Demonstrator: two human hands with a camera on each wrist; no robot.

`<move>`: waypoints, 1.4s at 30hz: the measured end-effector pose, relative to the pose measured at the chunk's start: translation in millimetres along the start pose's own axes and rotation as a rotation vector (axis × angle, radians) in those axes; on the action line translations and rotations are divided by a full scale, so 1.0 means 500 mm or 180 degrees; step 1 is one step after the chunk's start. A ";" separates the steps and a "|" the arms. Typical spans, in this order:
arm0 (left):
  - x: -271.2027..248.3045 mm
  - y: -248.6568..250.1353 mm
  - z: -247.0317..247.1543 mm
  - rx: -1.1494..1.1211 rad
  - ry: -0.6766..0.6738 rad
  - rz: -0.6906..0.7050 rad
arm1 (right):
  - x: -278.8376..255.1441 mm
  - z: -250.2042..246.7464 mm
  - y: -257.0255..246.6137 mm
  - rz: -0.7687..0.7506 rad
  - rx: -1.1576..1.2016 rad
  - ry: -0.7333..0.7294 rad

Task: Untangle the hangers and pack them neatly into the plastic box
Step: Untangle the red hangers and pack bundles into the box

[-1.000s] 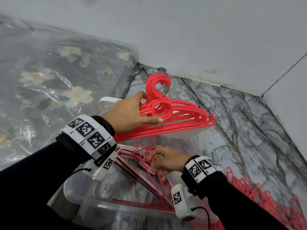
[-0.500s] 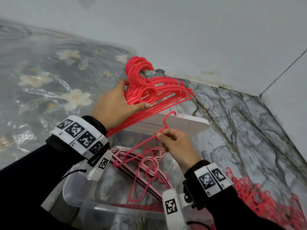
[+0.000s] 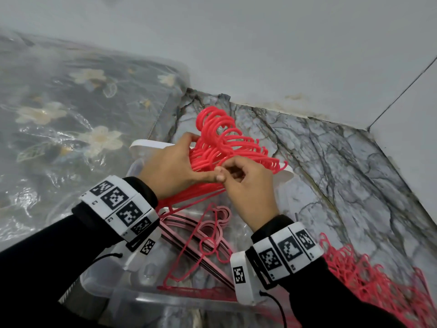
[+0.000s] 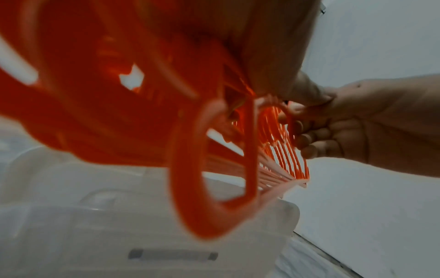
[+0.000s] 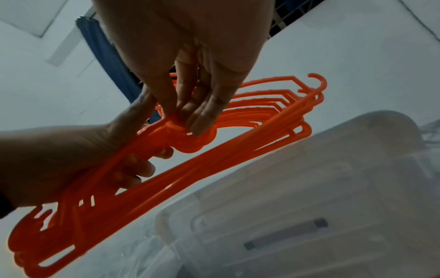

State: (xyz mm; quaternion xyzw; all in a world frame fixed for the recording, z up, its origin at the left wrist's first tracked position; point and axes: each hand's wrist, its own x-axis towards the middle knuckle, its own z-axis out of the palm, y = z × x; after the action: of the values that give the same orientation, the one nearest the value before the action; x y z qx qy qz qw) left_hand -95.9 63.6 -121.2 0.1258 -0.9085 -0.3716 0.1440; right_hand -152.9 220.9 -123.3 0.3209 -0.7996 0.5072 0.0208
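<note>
Head view: bundle of red hangers (image 3: 222,147) held above the plastic box (image 3: 113,284), hooks stacked and pointing up toward the wall. Left hand (image 3: 170,169) wrapped around the bundle near the necks, thumb on top, fingers curled underneath. Right hand (image 3: 248,185) touching the left, fingertips pinched on the necks of the same bundle. Pink hangers (image 3: 201,235) lying inside the box below. More red hangers (image 3: 369,280) piled on the marble floor (image 3: 343,185), well right of the box.
</note>
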 end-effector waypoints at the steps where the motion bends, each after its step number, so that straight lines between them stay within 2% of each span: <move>1: 0.000 0.001 0.003 -0.0017 -0.0071 0.0033 | 0.003 -0.001 0.004 0.0051 0.0032 0.0027; 5: 0.003 0.004 0.015 0.0273 -0.0234 0.0144 | 0.013 -0.006 0.017 0.0203 0.0060 0.0080; 8: 0.006 -0.001 0.021 0.0585 -0.0197 0.0110 | 0.015 -0.006 0.014 0.0189 0.0114 -0.0044; 11: 0.005 0.000 0.018 0.0657 -0.0131 0.0079 | 0.032 -0.030 0.015 0.0333 0.0388 -0.0458; 13: 0.006 -0.004 0.014 0.0650 -0.0139 0.0053 | 0.047 -0.061 0.034 0.0595 0.0326 -0.1037; 16: 0.008 -0.011 0.007 0.0629 -0.0149 0.0009 | 0.049 -0.082 0.085 0.1020 -0.0559 -0.2134; 18: 0.010 -0.013 0.004 0.0648 -0.0158 0.0022 | 0.040 -0.058 0.126 0.0996 -0.1498 -0.2674; 20: 0.011 -0.013 0.003 0.0708 -0.0173 0.0050 | 0.023 -0.014 0.168 0.0765 -0.2211 -0.2906; 24: 0.009 -0.009 0.000 0.0769 -0.0131 0.0123 | -0.018 0.068 0.244 0.0269 -0.2787 -0.3375; 28: 0.010 -0.006 0.000 0.0775 -0.0116 0.0237 | -0.052 0.125 0.297 -0.0319 -0.3365 -0.3626; 30: 0.012 -0.006 0.000 0.0775 -0.0096 0.0252 | -0.060 0.144 0.312 -0.0447 -0.3475 -0.3770; 36: 0.016 -0.003 0.008 0.0758 -0.0138 0.0297 | -0.091 0.181 0.343 -0.0323 -0.3348 -0.3898; 42: 0.015 -0.003 0.007 0.0818 -0.0123 0.0277 | -0.093 0.202 0.341 -0.0295 -0.3166 -0.3730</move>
State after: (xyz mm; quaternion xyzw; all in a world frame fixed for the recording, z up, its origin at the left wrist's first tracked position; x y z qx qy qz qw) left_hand -104.0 62.6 -123.5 0.0966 -0.9558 -0.2479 0.1252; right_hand -177.6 208.1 -325.2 0.5232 -0.7997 -0.1662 -0.2431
